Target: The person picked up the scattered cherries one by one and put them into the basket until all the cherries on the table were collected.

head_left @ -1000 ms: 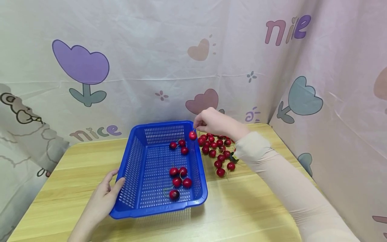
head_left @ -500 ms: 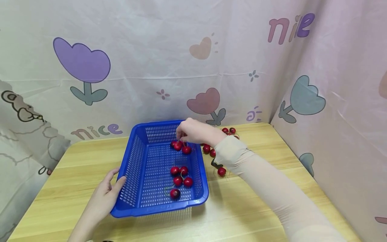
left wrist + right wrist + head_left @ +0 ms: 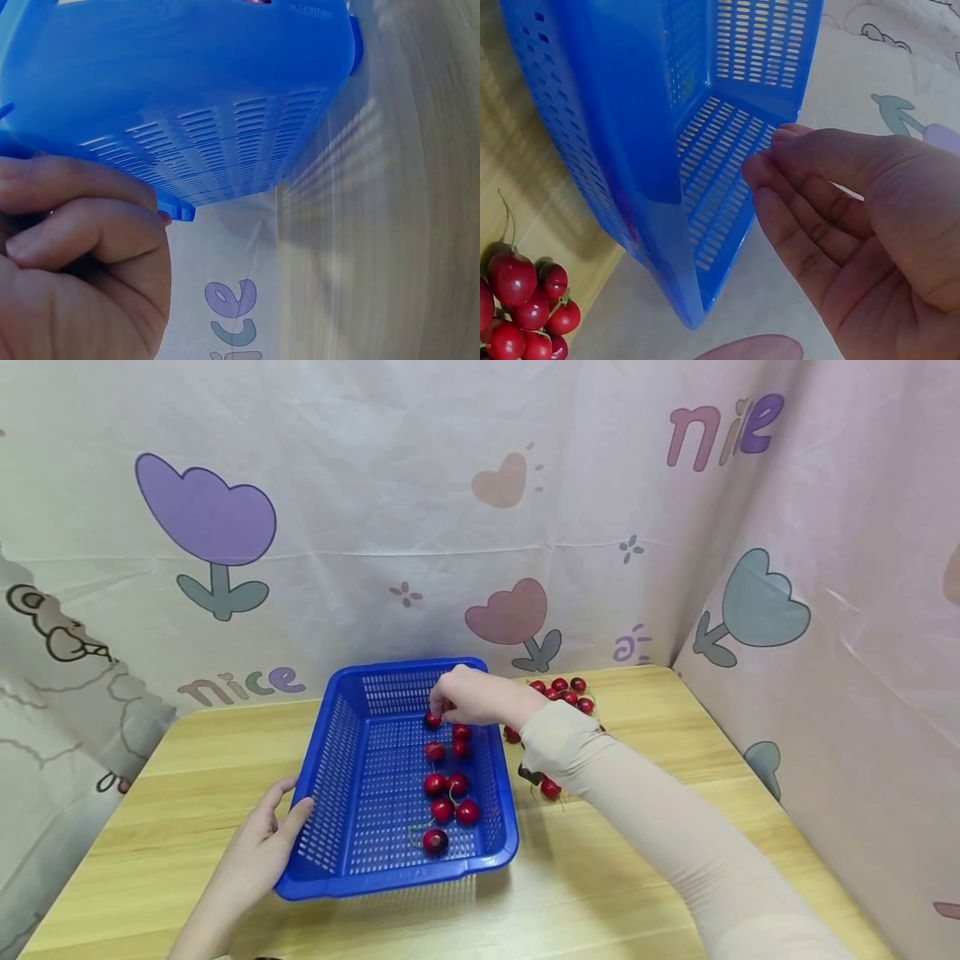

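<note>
A blue plastic basket (image 3: 341,887) with slotted walls stands on the table, with several red cherries (image 3: 442,811) along its right half. My left hand (image 3: 258,843) grips its left rim, thumb over the edge; the left wrist view shows curled fingers (image 3: 97,232) beside the outer wall. Over the basket's far right part is my right hand (image 3: 476,695), fingertips close to a cherry (image 3: 432,719). In the right wrist view the right hand (image 3: 840,217) has loosely bent fingers with nothing visible between thumb and fingertips.
A pile of cherries with stems (image 3: 570,696) lies on the wooden table (image 3: 600,868) right of the basket, partly behind my right forearm. A dark object (image 3: 529,774) lies beside it. A printed cloth (image 3: 360,510) hangs behind and along the right side.
My right hand has moved left from the pile's edge into the basket and let go of a cherry, which now lies with the others. The left hand keeps its hold on the rim.
</note>
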{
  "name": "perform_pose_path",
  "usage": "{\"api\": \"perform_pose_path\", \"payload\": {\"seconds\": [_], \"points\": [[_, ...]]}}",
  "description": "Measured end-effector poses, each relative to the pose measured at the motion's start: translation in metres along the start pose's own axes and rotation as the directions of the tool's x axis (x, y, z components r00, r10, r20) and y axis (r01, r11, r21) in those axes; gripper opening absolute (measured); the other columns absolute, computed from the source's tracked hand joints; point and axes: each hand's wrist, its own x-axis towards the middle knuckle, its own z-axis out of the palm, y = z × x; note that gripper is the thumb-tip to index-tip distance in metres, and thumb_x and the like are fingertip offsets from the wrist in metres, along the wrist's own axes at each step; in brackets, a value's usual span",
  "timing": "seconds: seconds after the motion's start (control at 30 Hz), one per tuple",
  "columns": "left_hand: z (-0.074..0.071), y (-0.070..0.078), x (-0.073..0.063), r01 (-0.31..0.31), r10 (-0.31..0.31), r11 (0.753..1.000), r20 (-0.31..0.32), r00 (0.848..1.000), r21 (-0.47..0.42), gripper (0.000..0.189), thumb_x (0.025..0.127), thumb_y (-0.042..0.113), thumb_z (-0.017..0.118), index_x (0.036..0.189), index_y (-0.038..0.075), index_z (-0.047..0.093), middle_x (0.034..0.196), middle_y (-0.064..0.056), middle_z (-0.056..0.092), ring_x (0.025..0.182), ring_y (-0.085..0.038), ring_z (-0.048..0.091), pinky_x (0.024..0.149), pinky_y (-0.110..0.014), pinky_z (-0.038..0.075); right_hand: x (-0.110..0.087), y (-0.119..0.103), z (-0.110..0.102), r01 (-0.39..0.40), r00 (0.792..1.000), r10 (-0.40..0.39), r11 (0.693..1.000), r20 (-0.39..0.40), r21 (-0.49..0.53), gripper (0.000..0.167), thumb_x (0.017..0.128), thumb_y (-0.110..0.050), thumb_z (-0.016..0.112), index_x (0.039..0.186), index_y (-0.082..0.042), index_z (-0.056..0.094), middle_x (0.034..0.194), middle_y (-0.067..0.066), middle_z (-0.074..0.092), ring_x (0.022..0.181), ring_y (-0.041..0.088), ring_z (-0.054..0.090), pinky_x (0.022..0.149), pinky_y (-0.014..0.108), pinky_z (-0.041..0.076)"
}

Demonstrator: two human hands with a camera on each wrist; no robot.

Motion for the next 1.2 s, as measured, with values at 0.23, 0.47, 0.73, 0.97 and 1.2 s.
{"api": "perform_pose_path", "payload": {"seconds": [0.23, 0.47, 0.73, 0.97, 1.2], "points": [[0.001, -0.001, 0.002, 0.010, -0.010, 1.000, 0.003, 1.000, 0.003, 0.069, 0.117, 0.044, 0.042, 0.170, 0.006, 0.019, 0.095, -0.015, 0.075, 0.073, -0.019, 0.078, 0.061, -0.034, 0.066, -0.011, 0.006, -0.005, 0.012, 0.999, -0.012, 1.000, -0.032, -0.006, 0.010, 0.103, -0.010, 0.072, 0.108, -0.010, 0.081, 0.105, 0.004, 0.080, 0.095, 0.015, 0.072, 0.091, 0.027, 0.063], [0.002, 0.000, 0.000, 0.005, -0.005, 1.000, 0.003, 1.000, -0.020, 0.071, 0.116, 0.045, 0.043, 0.170, 0.007, 0.018, 0.095, -0.016, 0.076, 0.073, -0.021, 0.078, 0.061, -0.036, 0.066, -0.025, 0.019, -0.010, 0.000, 0.998, 0.002, 1.000, -0.059, 0.029, 0.010, 0.103, -0.012, 0.072, 0.110, -0.012, 0.080, 0.105, 0.003, 0.079, 0.094, 0.014, 0.071, 0.090, 0.027, 0.062], [0.003, -0.001, 0.002, 0.008, -0.008, 1.000, 0.006, 1.000, -0.024, 0.071, 0.116, 0.045, 0.043, 0.170, 0.006, 0.017, 0.096, -0.016, 0.076, 0.074, -0.021, 0.079, 0.062, -0.036, 0.067, -0.042, 0.034, -0.016, -0.053, 0.994, 0.058, 0.997, -0.088, 0.055, 0.017, 0.104, -0.015, 0.073, 0.120, -0.011, 0.078, 0.109, 0.003, 0.079, 0.098, 0.016, 0.072, 0.093, 0.030, 0.063], [0.002, -0.001, 0.002, -0.001, 0.001, 1.000, 0.005, 1.000, -0.017, 0.069, 0.117, 0.044, 0.042, 0.170, 0.005, 0.019, 0.093, -0.015, 0.076, 0.072, -0.021, 0.079, 0.060, -0.036, 0.066, -0.054, 0.056, -0.016, -0.076, 0.989, 0.083, 0.995, -0.119, 0.062, 0.017, 0.103, -0.013, 0.072, 0.118, -0.009, 0.078, 0.102, 0.003, 0.079, 0.091, 0.015, 0.071, 0.091, 0.033, 0.063], [0.002, -0.001, 0.001, 0.005, -0.005, 1.000, 0.009, 1.000, -0.031, 0.071, 0.116, 0.045, 0.043, 0.170, 0.006, 0.018, 0.094, -0.016, 0.076, 0.074, -0.022, 0.079, 0.061, -0.037, 0.067, -0.074, 0.078, -0.017, -0.127, 0.980, 0.142, 0.986, -0.142, 0.112, 0.017, 0.101, -0.009, 0.072, 0.117, -0.005, 0.077, 0.100, 0.004, 0.079, 0.092, 0.016, 0.072, 0.092, 0.035, 0.063]]}}
